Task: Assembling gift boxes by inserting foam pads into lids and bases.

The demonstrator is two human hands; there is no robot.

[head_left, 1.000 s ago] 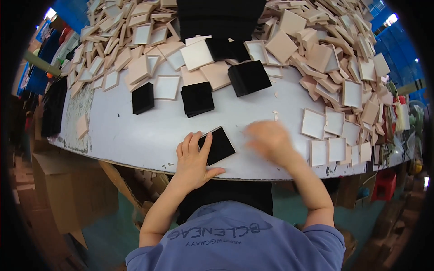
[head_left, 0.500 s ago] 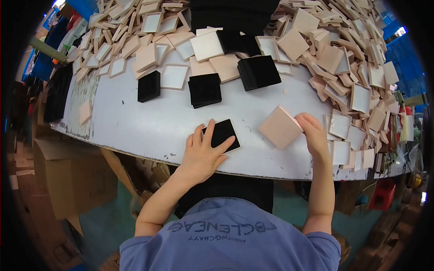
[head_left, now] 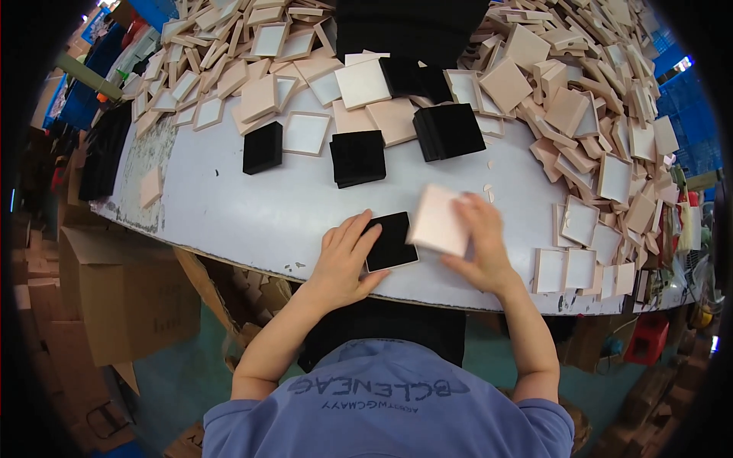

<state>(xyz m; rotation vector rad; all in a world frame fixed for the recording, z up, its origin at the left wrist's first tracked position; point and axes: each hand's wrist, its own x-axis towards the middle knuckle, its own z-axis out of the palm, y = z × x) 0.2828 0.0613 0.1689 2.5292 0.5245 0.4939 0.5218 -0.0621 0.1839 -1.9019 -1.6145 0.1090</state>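
A shallow box tray (head_left: 392,243) with a black pad inside and a pale rim lies flat near the table's front edge. My left hand (head_left: 342,261) grips its left side, fingers at the far edge and thumb at the near one. Just to the right, my right hand (head_left: 485,243) holds a pale pink square box lid (head_left: 439,220), blurred by motion. The lid is tilted, and its left edge overlaps the tray's right side in view; whether they touch I cannot tell. Beyond my hands stand three stacks of black pads: left (head_left: 262,147), middle (head_left: 358,159) and right (head_left: 450,131).
Heaps of pink box parts cover the table's far left (head_left: 259,95) and right side (head_left: 573,107). Several open trays (head_left: 579,221) lie right of my right hand. One pink piece (head_left: 151,187) rests at the far left. A cardboard carton (head_left: 137,298) stands below the table's left edge.
My right hand has brought the lid leftward, up to the tray. My left hand has shifted from lying across the black pad to gripping the tray's left side.
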